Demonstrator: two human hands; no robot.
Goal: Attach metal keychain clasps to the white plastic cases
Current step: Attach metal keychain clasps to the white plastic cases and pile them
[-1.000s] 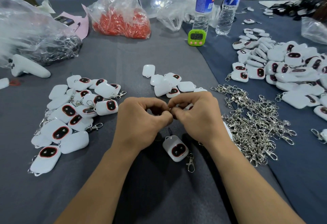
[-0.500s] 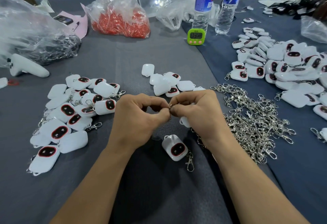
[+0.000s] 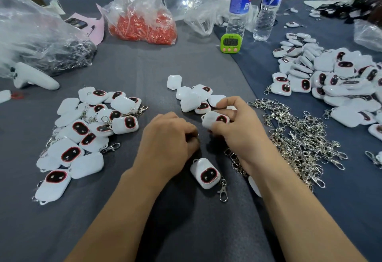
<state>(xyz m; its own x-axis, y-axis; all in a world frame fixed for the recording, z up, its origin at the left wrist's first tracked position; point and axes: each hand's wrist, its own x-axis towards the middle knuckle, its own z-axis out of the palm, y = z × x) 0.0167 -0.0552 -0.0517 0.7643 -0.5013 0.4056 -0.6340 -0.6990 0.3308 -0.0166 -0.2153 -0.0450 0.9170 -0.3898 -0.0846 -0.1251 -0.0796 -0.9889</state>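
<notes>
While your right hand (image 3: 237,131) is gripping a white case (image 3: 215,119) just before the loose case pile (image 3: 190,101), likely presenting its loop, your left hand (image 3: 169,139) is curling close beside it, its grasp hidden and impossible to tell.

We are seeing bare grey cloth (image 3: 144,69) lying open from eleven to twelve o'clock, beyond a cluster of white cases (image 3: 192,98), and again at seven o'clock. A pile of clasped cases (image 3: 86,135) is blocking nine o'clock, a heap of metal clasps (image 3: 301,137) is crowding three o'clock, and a lone case (image 3: 205,174) is lying at six.
</notes>
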